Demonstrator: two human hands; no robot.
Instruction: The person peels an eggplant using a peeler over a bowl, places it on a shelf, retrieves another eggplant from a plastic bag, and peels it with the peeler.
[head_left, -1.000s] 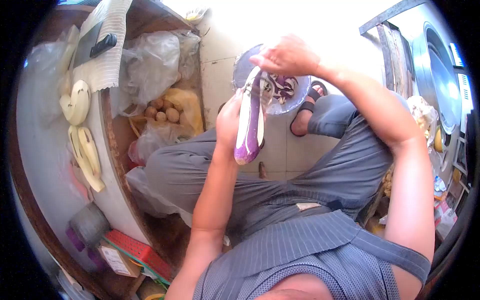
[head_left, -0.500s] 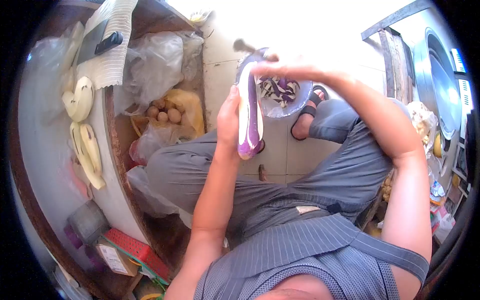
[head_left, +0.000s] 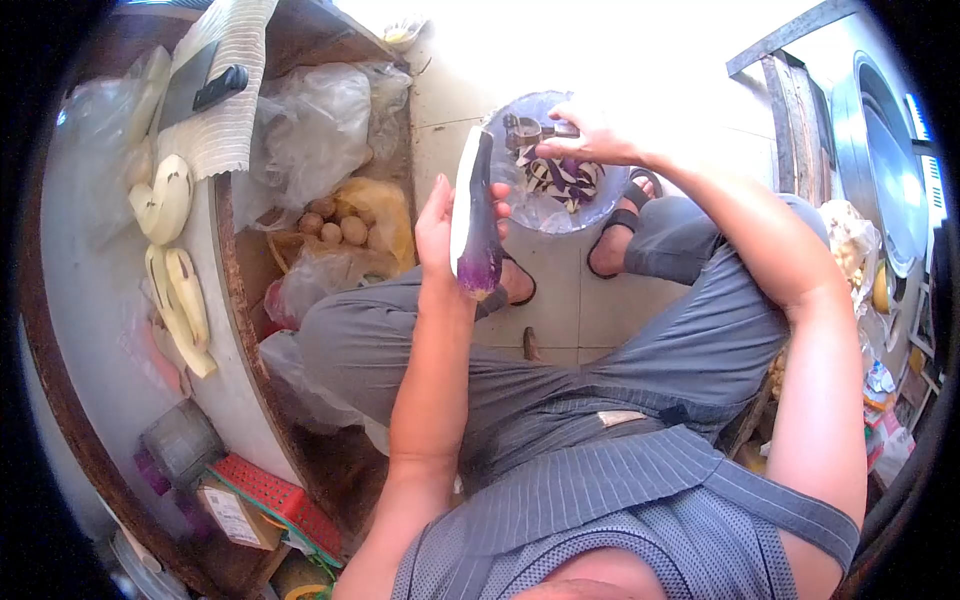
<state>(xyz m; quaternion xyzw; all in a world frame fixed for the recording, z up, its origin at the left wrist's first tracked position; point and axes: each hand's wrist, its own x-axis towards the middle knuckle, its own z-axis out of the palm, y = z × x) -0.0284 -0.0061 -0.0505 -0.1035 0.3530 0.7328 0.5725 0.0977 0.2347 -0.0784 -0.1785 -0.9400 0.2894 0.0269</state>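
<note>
A partly peeled purple eggplant (head_left: 476, 220) rests lengthwise in my left hand (head_left: 436, 232), with the fingers wrapped round it from beneath. A broad white peeled stripe runs down its left side; dark purple skin covers the side facing right. My right hand (head_left: 596, 138) is closed on the handle of a peeler (head_left: 524, 132), which is apart from the eggplant and above the bowl. Below it, a clear plastic bowl (head_left: 540, 215) on the floor holds dark purple and white peel strips (head_left: 565, 185).
Peeled eggplants (head_left: 180, 300) lie on the counter (head_left: 225, 330) at left, near a black-handled knife (head_left: 220, 88) on a striped cloth (head_left: 222, 135). A yellow bag (head_left: 385, 215) of round brown items sits on the shelf below. Large metal basins (head_left: 890, 170) stand at right.
The peeler in my right hand has moved off the eggplant, rightward over the bowl. My left hand has shifted left and turned the eggplant, showing more dark skin.
</note>
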